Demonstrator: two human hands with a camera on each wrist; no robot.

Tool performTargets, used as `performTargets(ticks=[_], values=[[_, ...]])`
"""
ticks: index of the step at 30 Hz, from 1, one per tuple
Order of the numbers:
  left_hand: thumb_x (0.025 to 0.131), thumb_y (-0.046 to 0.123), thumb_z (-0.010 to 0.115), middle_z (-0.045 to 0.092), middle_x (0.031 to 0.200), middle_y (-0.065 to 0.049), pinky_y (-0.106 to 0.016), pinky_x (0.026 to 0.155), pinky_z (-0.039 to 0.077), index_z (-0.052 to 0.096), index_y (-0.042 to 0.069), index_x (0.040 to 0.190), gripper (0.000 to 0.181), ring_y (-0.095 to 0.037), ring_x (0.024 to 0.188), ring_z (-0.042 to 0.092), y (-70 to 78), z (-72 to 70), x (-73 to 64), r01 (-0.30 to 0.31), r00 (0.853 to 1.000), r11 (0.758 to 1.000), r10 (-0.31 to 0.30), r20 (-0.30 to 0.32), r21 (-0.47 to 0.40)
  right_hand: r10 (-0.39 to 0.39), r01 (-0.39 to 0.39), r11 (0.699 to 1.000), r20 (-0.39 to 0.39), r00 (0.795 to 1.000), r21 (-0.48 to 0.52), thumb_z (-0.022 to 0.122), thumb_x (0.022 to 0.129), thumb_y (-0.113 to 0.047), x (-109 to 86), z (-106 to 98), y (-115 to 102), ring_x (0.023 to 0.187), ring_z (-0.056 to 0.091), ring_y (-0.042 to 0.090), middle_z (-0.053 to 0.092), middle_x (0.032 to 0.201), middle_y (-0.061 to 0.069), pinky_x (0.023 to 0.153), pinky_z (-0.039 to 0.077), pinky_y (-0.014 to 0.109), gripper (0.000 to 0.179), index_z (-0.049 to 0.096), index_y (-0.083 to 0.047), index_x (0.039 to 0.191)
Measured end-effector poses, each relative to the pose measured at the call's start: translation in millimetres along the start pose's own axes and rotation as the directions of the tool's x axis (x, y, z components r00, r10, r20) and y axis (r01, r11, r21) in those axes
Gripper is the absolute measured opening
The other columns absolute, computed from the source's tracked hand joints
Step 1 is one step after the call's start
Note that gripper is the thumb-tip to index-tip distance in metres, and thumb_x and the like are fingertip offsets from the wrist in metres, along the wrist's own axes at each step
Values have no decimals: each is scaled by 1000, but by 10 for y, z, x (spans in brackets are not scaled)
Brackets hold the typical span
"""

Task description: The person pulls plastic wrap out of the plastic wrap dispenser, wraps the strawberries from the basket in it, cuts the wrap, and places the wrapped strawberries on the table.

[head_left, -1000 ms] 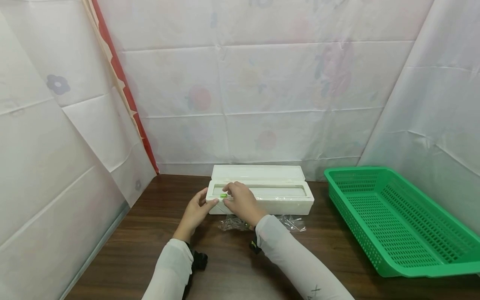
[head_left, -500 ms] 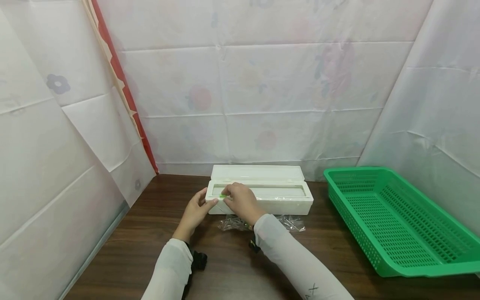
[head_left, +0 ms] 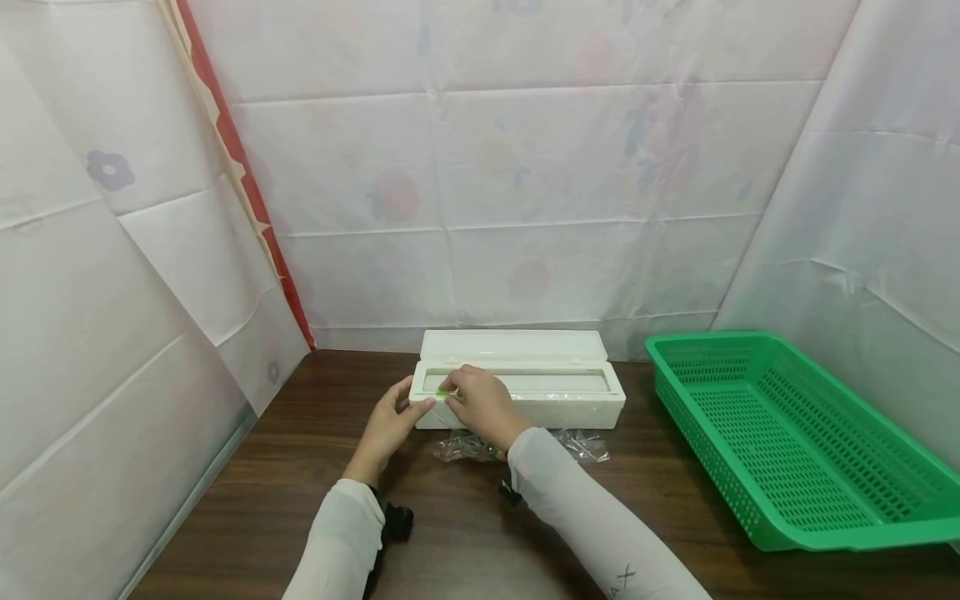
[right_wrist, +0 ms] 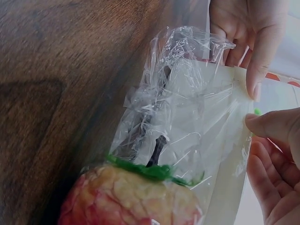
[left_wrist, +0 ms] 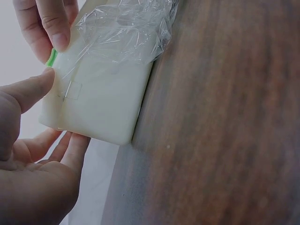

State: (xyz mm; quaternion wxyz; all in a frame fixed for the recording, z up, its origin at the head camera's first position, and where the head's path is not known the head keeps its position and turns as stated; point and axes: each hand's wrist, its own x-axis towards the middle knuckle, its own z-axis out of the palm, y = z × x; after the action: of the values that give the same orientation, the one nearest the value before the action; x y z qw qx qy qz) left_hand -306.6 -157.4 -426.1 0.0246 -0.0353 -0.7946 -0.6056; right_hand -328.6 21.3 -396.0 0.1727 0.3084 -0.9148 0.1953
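Note:
A long white cling film dispenser (head_left: 555,412) stands on the dark wooden table, its lid (head_left: 513,344) tipped back. My left hand (head_left: 390,425) grips the dispenser's left end, thumb on the top front edge and fingers round the end face. At that end my right hand (head_left: 483,406) pinches a small green slide cutter (left_wrist: 52,57) between thumb and fingers; most of it is hidden. Clear film (left_wrist: 126,33) hangs crumpled down the dispenser's front. Beneath my right wrist, in the right wrist view, lies a red and yellow fruit (right_wrist: 129,199) with green leaves and a dark stem, against the film.
A green perforated plastic basket (head_left: 712,454) stands on the right of the table (head_left: 465,550). Pale patterned sheeting (head_left: 480,183) hangs behind the dispenser and along both sides.
My right fingertips have come together over the green slide cutter, covering more of it. The cutter sits slightly further left. My left hand keeps its grip on the dispenser's end.

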Motion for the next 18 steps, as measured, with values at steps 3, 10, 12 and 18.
performTargets(ticks=[3,10,12,18], values=[[89,31,63,33,144,-25,-55,102,37,27,3,144,72,-38,127,35,117,-2,-77,1,1000,1000,-1,-2,8,-15,15,1000,-3,1000,-9,68,86,-19,-2,2,-2,80,57,4,66,96,-4,69,53,23,15,67,-17,101],[88,31,64,35,144,-23,-55,102,37,27,4,144,72,-35,127,37,32,-4,-27,-12,1000,1000,12,5,-28,-70,69,997,-16,997,-42,67,86,-18,-1,8,4,82,57,6,67,101,-4,69,54,24,18,67,-19,104],[87,35,65,36,144,-22,-55,102,38,28,7,145,74,-33,126,38,-69,-2,36,-15,1000,999,15,5,-38,-80,79,995,-16,997,-57,67,86,-17,-4,3,-3,84,58,7,66,102,-5,68,54,25,19,66,-19,105],[83,45,66,38,143,-18,-54,101,39,30,11,144,79,-31,126,39,-217,16,105,-34,999,999,33,-13,-22,-93,92,991,-11,996,-94,65,87,-15,-1,12,-12,92,58,10,66,108,-7,69,55,27,22,66,-23,108]])
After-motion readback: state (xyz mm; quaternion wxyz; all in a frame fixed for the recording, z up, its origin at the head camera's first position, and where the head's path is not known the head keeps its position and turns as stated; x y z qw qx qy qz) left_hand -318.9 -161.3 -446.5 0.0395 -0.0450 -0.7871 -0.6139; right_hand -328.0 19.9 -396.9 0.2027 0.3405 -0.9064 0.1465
